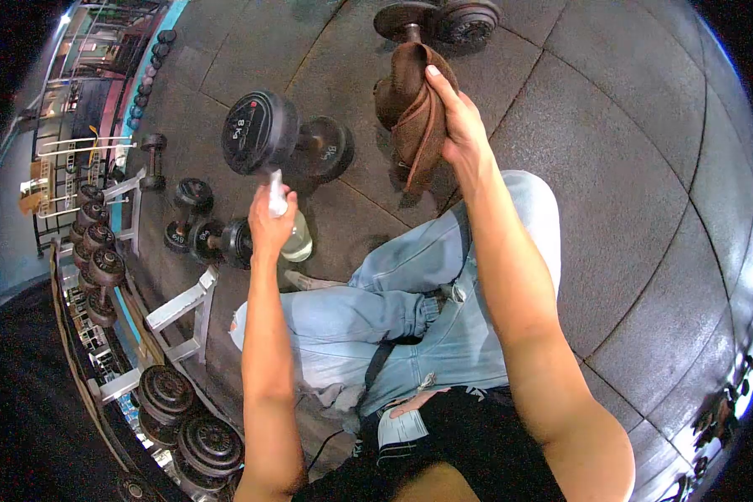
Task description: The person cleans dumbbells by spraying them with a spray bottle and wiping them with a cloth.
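My left hand (274,219) is wrapped round the neck of a spray bottle (298,241), whose pale nozzle points up and whose clear body hangs below the hand. Just beyond it an 8 kg dumbbell (261,134) lies on the dark floor. A folded brown cloth (418,117) is gripped in my right hand (460,117), thumb on top. The cloth hangs in front of another dumbbell (468,21) at the top edge; whether they touch I cannot tell.
Several more dumbbells (194,195) lie on the floor at the left. A pale metal rack (182,303) with several dumbbells runs down the left side. My crossed legs in light jeans (335,322) are below my hands, on dark rubber tiles (594,151).
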Demonstrator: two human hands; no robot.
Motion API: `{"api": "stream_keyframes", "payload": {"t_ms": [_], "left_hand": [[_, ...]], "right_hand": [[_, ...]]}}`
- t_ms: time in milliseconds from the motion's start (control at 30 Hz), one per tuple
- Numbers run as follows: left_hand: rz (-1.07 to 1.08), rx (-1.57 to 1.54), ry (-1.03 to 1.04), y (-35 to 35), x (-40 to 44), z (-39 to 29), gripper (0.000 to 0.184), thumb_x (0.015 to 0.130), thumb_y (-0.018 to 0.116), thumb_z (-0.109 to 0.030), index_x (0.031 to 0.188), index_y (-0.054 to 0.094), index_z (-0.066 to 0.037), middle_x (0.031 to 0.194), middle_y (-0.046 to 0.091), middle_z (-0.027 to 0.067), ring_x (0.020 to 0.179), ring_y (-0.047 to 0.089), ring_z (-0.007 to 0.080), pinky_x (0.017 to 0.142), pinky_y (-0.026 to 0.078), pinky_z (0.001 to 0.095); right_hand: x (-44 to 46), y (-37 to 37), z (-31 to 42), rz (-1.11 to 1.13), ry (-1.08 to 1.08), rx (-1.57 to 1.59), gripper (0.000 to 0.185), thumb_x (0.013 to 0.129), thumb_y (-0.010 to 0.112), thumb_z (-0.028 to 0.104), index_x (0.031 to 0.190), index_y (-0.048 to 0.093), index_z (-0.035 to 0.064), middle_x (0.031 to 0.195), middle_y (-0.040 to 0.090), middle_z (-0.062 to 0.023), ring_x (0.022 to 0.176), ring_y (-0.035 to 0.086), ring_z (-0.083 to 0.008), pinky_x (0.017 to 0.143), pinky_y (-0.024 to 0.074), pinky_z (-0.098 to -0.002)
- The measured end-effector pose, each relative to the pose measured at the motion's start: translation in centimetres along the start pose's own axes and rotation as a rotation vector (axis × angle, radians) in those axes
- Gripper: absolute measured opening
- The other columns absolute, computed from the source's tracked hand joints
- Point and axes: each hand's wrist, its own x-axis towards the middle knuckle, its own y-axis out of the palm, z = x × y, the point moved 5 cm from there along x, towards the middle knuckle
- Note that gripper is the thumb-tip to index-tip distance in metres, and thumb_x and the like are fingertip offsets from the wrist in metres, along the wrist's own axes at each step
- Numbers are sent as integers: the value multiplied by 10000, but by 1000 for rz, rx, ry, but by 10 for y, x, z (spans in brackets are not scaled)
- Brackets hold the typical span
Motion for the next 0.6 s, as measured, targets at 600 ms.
{"api": "stream_keyframes", "payload": {"t_ms": [600], "left_hand": [[-490, -777, -1050, -9, -44, 93, 672, 824, 741, -218, 1372, 428, 14, 1289, 571, 232, 1143, 588, 314, 963, 452, 375]], "right_hand": [[-84, 128, 39, 145, -393, -219, 587, 996, 493, 471, 1403, 453, 49, 1371, 521, -131, 1233, 520, -300, 1069, 399, -481]]}}
